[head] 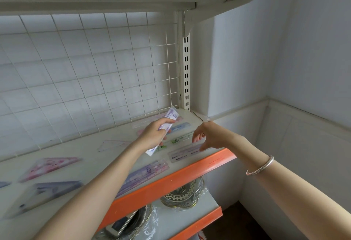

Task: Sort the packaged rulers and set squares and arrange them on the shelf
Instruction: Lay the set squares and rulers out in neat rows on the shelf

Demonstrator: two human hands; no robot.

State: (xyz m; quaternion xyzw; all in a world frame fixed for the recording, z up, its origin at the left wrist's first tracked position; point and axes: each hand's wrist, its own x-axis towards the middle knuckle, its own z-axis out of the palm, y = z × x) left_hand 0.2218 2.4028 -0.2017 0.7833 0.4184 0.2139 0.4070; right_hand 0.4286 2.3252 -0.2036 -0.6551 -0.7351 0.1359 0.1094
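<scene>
One purple-and-white packaged ruler (pixel 170 118) sits tilted in the left hand (pixel 153 135), fingers curled round its middle, above the shelf (pixel 66 150). The right hand (pixel 210 135) hovers with fingers (pixel 196 138) loosely bent and apart, just over a clear ruler pack (pixel 187 153) near the orange front edge. A pink set-square pack (pixel 49 166) lies flat on the shelf, well to the left.

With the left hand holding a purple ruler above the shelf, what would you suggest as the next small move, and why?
Probably lower the purple ruler in the left hand onto the shelf beside the row of rulers at its right end. It is the only one lifted, and the open right hand is at the front ruler there.
</scene>
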